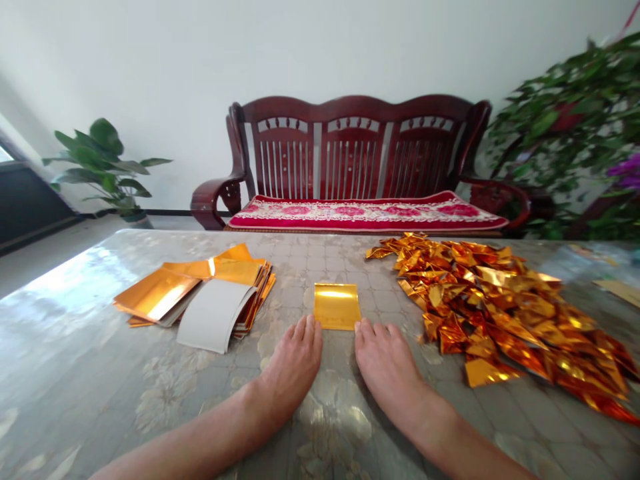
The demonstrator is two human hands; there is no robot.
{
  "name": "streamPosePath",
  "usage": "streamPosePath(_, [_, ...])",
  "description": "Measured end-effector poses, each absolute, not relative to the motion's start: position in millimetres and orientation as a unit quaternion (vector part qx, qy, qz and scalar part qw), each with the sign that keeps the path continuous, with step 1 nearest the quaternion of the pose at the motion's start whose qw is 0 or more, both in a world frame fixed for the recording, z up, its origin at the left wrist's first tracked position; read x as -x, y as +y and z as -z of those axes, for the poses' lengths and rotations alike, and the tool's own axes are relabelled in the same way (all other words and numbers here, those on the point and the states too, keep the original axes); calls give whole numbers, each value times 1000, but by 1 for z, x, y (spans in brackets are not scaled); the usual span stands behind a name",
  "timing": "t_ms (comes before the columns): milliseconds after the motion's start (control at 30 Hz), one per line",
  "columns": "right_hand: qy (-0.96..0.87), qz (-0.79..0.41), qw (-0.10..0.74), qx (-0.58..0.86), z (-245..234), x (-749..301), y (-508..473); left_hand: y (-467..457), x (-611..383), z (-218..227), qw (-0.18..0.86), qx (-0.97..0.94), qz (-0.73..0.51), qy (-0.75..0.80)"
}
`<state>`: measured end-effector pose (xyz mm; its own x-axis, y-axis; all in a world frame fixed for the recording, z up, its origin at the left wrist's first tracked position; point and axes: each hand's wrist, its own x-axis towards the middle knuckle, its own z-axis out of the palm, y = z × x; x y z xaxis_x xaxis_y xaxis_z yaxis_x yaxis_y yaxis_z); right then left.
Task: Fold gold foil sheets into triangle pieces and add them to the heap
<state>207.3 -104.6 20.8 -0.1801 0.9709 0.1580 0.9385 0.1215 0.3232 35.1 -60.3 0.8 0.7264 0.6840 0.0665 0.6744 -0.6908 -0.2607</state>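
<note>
A single sheet of gold foil paper [337, 308] lies on the table in front of me, its far edge curling up. At its near left corner is my left hand [296, 350], fingers together and closed on the paper's edge. My right hand [384, 350] grips the near right corner the same way. Both thumbs are hidden beneath the hands. To the left sits a loose stack of foil paper [160, 291], some sheets gold side up, with a grey-backed sheet [215, 315] bowed on top. A heap of folded gold foil pieces [480, 293] spreads across the right.
The table [210, 407] has a patterned, shiny cover. Clear plastic [595, 260] lies at its far right. Beyond the table stands a dark red wooden bench [355, 150] with a red floral cushion [367, 212]. Potted plants [107, 167] flank it.
</note>
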Motion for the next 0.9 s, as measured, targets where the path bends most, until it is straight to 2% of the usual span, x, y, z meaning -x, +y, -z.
streamPosePath(167, [754, -141, 32, -641, -30, -216, -99, -59, -32, -9, 135, 920, -32, -368])
streamPosePath(333, [756, -134, -34, -640, -27, -227, -93, -50, -33, -23, 63, 923, -21, -379])
streamPosePath(633, [747, -140, -127, -637, -13, -240, -83, -26, -43, -20, -29, 903, 91, -419])
streamPosePath(733, [738, -128, -142, -647, -10, -244, -79, -26, -45, -17, -61, 888, 121, -438])
streamPosePath(900, [711, -99, -143, -682, -7, -246, -75, -30, -46, -17, -60, 893, 102, -434])
